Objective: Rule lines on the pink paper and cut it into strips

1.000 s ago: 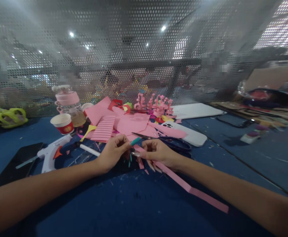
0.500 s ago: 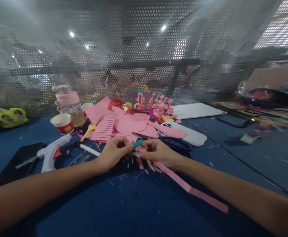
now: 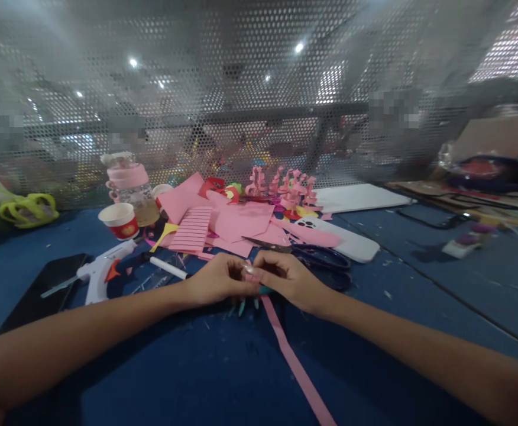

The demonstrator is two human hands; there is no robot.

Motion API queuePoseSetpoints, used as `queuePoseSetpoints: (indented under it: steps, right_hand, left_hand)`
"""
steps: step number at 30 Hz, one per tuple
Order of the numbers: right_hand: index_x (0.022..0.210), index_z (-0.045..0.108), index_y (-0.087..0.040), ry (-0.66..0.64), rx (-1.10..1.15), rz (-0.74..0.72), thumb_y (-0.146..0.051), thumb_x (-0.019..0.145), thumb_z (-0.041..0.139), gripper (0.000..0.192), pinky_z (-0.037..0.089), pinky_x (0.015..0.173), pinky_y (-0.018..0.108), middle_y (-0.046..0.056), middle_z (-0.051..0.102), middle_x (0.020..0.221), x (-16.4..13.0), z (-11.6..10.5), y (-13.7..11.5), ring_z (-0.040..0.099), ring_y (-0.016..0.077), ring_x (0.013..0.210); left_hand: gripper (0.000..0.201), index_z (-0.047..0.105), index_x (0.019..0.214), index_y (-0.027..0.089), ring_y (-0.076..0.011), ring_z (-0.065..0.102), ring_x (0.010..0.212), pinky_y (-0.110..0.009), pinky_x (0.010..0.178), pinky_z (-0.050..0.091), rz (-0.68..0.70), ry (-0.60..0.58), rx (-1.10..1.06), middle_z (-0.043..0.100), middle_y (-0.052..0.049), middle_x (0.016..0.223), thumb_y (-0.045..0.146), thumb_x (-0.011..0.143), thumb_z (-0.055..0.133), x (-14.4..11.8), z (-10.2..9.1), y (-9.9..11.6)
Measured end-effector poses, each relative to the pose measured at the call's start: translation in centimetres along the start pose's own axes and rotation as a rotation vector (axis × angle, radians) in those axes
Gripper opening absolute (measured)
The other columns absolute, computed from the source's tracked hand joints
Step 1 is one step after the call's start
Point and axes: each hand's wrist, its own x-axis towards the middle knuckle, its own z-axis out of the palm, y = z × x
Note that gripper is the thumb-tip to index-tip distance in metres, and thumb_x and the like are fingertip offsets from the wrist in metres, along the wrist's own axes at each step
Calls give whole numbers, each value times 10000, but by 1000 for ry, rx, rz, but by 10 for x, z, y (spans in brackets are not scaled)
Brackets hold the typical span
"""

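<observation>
Head view: both hands meet at table centre, fingertips touching. Left hand (image 3: 217,283) curled, fingers pressed together, pinching top end of pink paper strip (image 3: 295,364) w/ thumb. Right hand (image 3: 285,277) also curled, fingertips pinched on same strip end, knuckles up. Strip runs from the pinch point toward cam, lying flat on blue table (image 3: 197,378), exits bottom edge right of centre. Small teal bits (image 3: 242,307) poke out just under the hands; can't tell what they are, prob. a teal stick or paper ends. Behind right hand: scissors (image 3: 316,257) w/ dark handles, lying flat, near but not touching the hand. Behind those, white phone (image 3: 352,244) face down, partly under pink paper. Pile of pink paper sheets (image 3: 236,222) beyond hands, incl. a ruled/cut sheet (image 3: 192,229). Pink curled paper cutouts (image 3: 285,186) stand upright at back of pile. Left of hands: white glue gun (image 3: 97,272) on its side, white glue stick (image 3: 168,268) just beside it, dark tablet (image 3: 41,290) flat at the left edge. Further back left: red-white paper cup (image 3: 119,220), pink-lid bottle (image 3: 130,186) just behind it, yellow-green item (image 3: 28,208) far left. Perforated metal screen (image 3: 259,89) closes off back of table. White flat board (image 3: 361,197) at back right.
</observation>
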Motion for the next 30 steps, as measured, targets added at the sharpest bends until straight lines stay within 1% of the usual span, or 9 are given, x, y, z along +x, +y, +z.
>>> queuePoseSetpoints:
  steps: [5,9,13,16,19,23,25,30]
  right_hand:
    - [656,521,-193,-21,11,-35,-615,718,583,431,390,585,256,-8,512,629,0,0,0,467,126,608]
    - [656,508,-190,-42,26,5,-632,712,579,452,390,595,260,-1,517,649,0,-1,2,476,130,624]
    - [644,489,-193,-45,21,9,-632,711,581,453,376,573,251,-17,485,623,1,-2,3,451,120,600]
    - [626,476,-195,-40,25,-6,-632,699,594,459,369,552,242,-27,473,600,1,-1,3,438,112,577]
    - [634,486,-196,-22,54,4,-601,690,628,433,381,541,239,-25,499,594,1,-1,3,458,111,567]
    - [649,508,-192,11,75,14,-545,697,655,385,400,545,243,-10,547,612,1,-2,4,501,119,573]
    - [646,511,-190,32,62,10,-529,691,668,375,394,536,243,-12,544,611,0,-2,3,497,116,564]
    - [598,487,-194,60,36,4,-532,671,680,395,360,506,237,-35,476,568,0,-2,1,432,102,531]
  left_hand:
    - [276,567,575,134,-34,435,357,-153,362,342,10,13,-15,528,60,453,306,562,783,0,-1,-3]
    - [247,574,593,130,-30,433,376,-154,384,350,28,25,-35,522,67,468,252,556,785,1,-1,-4]
    - [255,579,594,125,-26,412,376,-159,389,334,39,23,-35,503,73,463,256,546,793,1,0,-4]
    - [283,564,585,129,-24,399,377,-157,382,326,29,20,-22,495,75,464,290,552,794,0,0,-2]
    - [312,559,601,133,-32,420,394,-158,388,344,21,8,-37,506,73,480,320,543,803,-1,1,0]
    - [307,579,641,129,-43,472,454,-159,443,385,37,-35,-56,554,59,529,242,495,825,-1,0,1]
    - [284,584,648,129,-42,467,441,-159,434,383,34,-49,-52,548,61,522,234,515,812,0,-1,0]
    - [277,563,627,136,-52,460,407,-163,393,379,19,-32,-54,522,56,481,333,606,757,2,-3,-3]
